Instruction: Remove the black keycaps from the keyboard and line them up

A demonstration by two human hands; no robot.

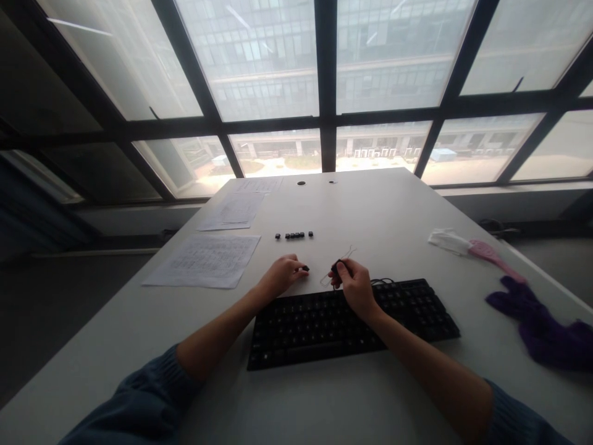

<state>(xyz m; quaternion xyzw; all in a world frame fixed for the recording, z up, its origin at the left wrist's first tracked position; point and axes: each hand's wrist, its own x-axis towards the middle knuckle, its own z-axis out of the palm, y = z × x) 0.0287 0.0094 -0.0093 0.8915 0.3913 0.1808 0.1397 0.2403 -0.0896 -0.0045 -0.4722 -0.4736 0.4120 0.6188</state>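
A black keyboard (306, 334) lies on the white desk under my forearms. Just beyond its back edge, my left hand (283, 273) pinches a small black keycap (306, 268) between thumb and fingers. My right hand (354, 281) is closed around the dark body of a wire keycap puller (337, 267), whose thin metal wires stick out on both sides. Further back stands a row of several loose black keycaps (295, 235), with one keycap (277, 236) apart on the left and another keycap (311, 234) apart on the right.
Sheets of written paper (204, 261) lie to the left on the desk (370, 210). At the right are a pink-handled brush (493, 258) with a white head and a crumpled purple cloth (546, 327). The keyboard's cable (383, 281) curls behind it. Windows rise beyond the desk.
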